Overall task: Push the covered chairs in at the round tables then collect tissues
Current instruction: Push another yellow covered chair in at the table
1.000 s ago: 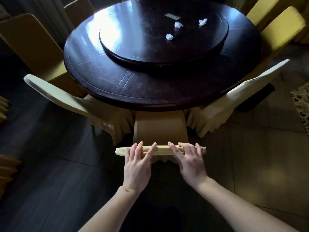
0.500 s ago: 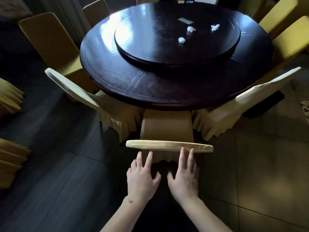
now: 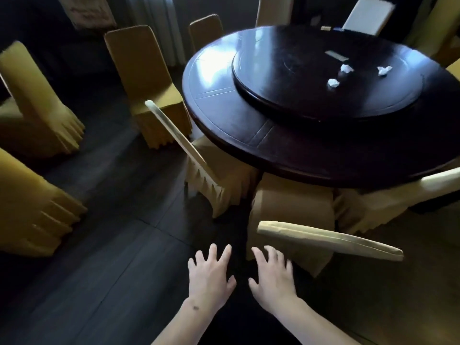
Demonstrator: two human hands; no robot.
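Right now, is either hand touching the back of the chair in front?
No: the left hand and right hand hover open, fingers spread, short of the chair back, holding nothing.

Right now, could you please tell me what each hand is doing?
Left hand: open, fingers spread, holding nothing.
Right hand: open, fingers spread, holding nothing, just short of the chair back.
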